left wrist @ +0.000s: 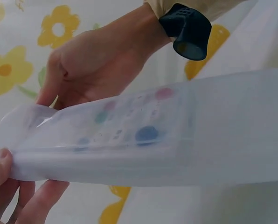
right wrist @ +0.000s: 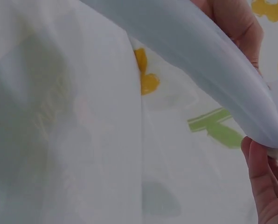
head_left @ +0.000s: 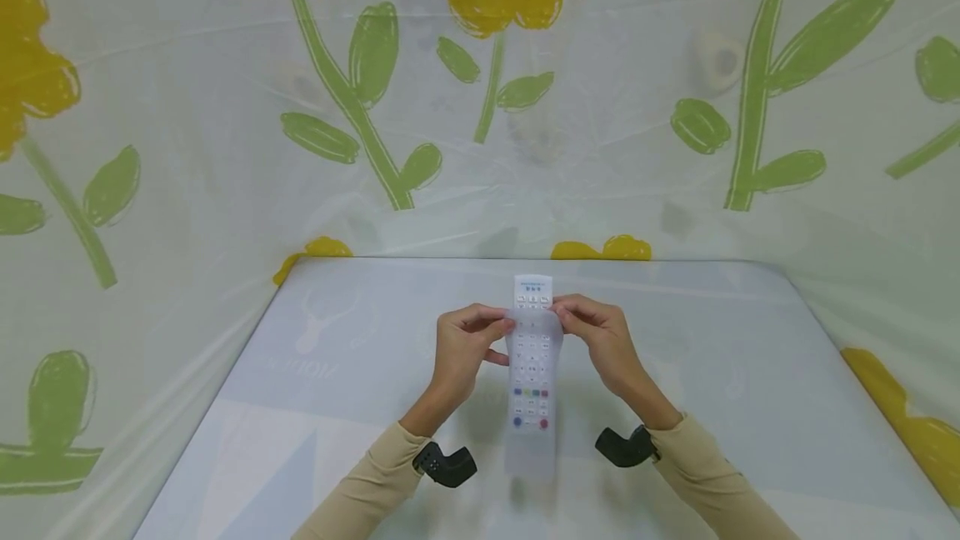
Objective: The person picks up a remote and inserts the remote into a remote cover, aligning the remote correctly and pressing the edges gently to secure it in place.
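A white remote control (head_left: pixel 533 292) with rows of buttons, some coloured, stands partly inside a translucent sleeve (head_left: pixel 534 448) above the table. The remote's top end sticks out of the sleeve's mouth, and an unfilled length of sleeve hangs below its lower end. My left hand (head_left: pixel 467 346) pinches the left edge of the mouth between thumb and fingers. On the opposite edge my right hand (head_left: pixel 602 338) pinches likewise. Coloured buttons show blurred through the sleeve (left wrist: pixel 232 130) in the left wrist view. From the right wrist, the sleeve (right wrist: pixel 213 70) is seen edge-on, hiding part of the far hand.
A pale table (head_left: pixel 360 382) with faint printed patterns lies beneath the hands. Behind it and at the sides hangs a white curtain (head_left: pixel 225 148) with yellow flowers and green stems. Each wrist wears a black camera mount (head_left: pixel 448 465).
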Motion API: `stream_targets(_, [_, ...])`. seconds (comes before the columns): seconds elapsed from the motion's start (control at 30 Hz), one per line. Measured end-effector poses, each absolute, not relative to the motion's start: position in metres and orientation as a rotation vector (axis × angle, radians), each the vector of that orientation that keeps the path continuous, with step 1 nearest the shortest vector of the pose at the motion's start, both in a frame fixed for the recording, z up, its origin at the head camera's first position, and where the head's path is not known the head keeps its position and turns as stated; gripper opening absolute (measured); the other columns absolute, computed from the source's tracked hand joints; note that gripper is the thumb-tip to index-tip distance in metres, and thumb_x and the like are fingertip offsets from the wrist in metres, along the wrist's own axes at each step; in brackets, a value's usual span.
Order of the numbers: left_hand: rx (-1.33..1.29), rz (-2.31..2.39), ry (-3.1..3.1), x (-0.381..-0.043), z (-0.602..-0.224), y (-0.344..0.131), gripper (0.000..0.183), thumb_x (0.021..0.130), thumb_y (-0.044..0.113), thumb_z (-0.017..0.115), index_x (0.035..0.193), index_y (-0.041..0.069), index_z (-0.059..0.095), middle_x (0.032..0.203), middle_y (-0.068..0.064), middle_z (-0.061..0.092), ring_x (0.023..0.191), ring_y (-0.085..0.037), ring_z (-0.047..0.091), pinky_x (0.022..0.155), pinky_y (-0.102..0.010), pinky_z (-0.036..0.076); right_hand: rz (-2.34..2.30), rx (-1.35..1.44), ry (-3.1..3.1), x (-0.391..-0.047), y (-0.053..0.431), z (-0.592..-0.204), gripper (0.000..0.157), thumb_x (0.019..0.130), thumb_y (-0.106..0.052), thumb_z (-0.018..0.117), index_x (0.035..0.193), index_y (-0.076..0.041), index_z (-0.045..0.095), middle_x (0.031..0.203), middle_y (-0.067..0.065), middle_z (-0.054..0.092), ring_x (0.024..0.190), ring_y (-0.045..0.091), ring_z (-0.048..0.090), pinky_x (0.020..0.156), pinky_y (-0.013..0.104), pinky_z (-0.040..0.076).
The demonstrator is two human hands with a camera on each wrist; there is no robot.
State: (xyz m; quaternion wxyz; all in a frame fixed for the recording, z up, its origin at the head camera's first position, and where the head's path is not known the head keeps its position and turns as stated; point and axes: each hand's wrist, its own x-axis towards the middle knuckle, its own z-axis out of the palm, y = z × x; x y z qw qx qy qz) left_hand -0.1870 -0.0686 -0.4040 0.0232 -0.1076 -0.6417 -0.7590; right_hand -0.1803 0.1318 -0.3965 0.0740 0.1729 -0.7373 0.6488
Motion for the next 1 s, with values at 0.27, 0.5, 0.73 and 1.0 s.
stream_targets(0.27, [-0.268, -2.324, -2.012, -0.185, -0.404, -0.065, 0.009, 0.084, 0.001, 0.069, 0.092, -0.002, 0.071, 0.090, -0.012, 0.066, 0.079, -0.023, 0.066, 0.050, -0.040, 0.056, 1.974, 0.518, -2.257, -0.183, 0.133, -0.398, 0.025, 0.098, -0.010, 0.048, 0.101, 0.008, 0.066, 0.108, 0.022, 0.062, 0.092, 0.019, 0.058, 0.080, 0.027, 0.053])
stream_targets(0.5, [-0.416, -2.268, -2.098, -0.188, -0.399, -0.069, 0.020, 0.090, 0.008, 0.064, 0.109, 0.004, 0.068, 0.108, -0.010, 0.064, 0.088, -0.024, 0.063, 0.060, -0.038, 0.058, 1.977, 0.507, -2.348, -0.183, 0.135, -0.395, 0.029, 0.098, -0.016, 0.050, 0.114, 0.004, 0.063, 0.125, 0.017, 0.058, 0.107, 0.026, 0.057, 0.089, 0.031, 0.050])
stream_targets(0.73, [-0.469, -2.328, -2.122, -0.192, -0.406, -0.076, 0.029, 0.091, 0.017, 0.064, 0.117, 0.006, 0.065, 0.114, -0.009, 0.062, 0.090, -0.025, 0.063, 0.068, -0.037, 0.058, 1.848, 0.698, -2.335, -0.180, 0.139, -0.398, 0.027, 0.090, -0.002, 0.061, 0.116, 0.003, 0.064, 0.134, 0.017, 0.049, 0.114, 0.031, 0.055, 0.088, 0.028, 0.051])
stream_targets(1.0, [-0.533, -2.415, -2.093, -0.195, -0.409, -0.079, 0.033, 0.092, 0.012, 0.063, 0.124, 0.007, 0.061, 0.118, -0.009, 0.060, 0.094, -0.025, 0.061, 0.068, -0.039, 0.058, 1.662, 0.772, -2.207, -0.166, 0.131, -0.381, 0.025, 0.080, 0.015, 0.065, 0.104, 0.012, 0.066, 0.135, 0.023, 0.049, 0.108, 0.012, 0.060, 0.079, 0.027, 0.054])
